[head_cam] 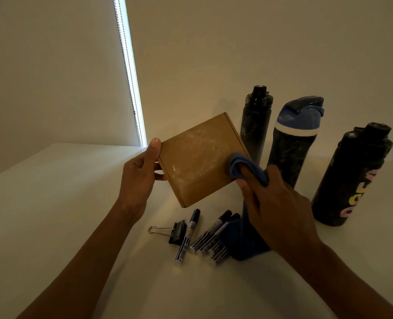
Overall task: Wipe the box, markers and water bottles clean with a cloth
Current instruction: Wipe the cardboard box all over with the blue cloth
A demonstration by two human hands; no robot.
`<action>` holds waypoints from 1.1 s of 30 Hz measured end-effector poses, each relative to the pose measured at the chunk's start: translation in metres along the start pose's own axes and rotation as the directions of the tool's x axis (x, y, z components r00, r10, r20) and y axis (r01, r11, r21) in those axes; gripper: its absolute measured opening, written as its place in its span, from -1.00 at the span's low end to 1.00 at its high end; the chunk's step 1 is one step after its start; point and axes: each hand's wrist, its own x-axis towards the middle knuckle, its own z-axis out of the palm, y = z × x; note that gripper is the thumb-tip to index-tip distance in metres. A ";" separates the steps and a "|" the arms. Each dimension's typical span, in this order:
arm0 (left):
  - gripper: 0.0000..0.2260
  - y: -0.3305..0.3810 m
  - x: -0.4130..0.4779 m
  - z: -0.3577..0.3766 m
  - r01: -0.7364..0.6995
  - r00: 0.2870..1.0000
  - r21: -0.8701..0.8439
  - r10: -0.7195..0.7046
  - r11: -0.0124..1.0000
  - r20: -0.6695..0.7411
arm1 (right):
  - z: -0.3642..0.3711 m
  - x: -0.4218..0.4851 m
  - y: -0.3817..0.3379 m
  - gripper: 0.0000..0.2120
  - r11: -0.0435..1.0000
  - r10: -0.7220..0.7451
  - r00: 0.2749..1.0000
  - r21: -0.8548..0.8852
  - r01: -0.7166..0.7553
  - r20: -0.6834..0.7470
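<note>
Your left hand (140,178) pinches the box (197,157) by its left edge, thumb up along the corner; fingers probably behind, hidden. Your right hand (280,203) curls round the bunched blue cloth (239,164), pressed on the box's lower right face. Box held off the table (52,203), face tilted toward you. Pale dust smears lie up and left of the cloth: sweep toward your left thumb. Markers (210,238) lie below; water bottles (290,143) stand right, still dusty.
</note>
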 end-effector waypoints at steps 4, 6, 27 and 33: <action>-0.43 0.000 -0.002 0.001 0.002 1.000 -0.002 -0.002 1.000 0.012 | -0.001 0.003 0.009 -0.57 0.997 0.077 0.997 0.001 -0.077 -0.012; -0.44 0.000 -0.004 0.003 0.005 1.000 -0.007 -0.005 1.000 0.012 | 0.003 0.001 0.004 -0.58 0.999 0.038 0.999 0.018 -0.038 0.000; -0.42 0.001 -0.008 0.009 0.001 1.000 0.003 -0.001 1.000 0.000 | 0.010 -0.002 -0.019 -0.60 0.993 -0.075 0.996 0.089 0.079 -0.044; -0.52 0.002 -0.010 0.009 -0.006 1.000 0.016 0.006 1.000 0.021 | 0.000 0.007 0.014 -0.59 0.994 0.101 0.993 0.039 -0.098 -0.063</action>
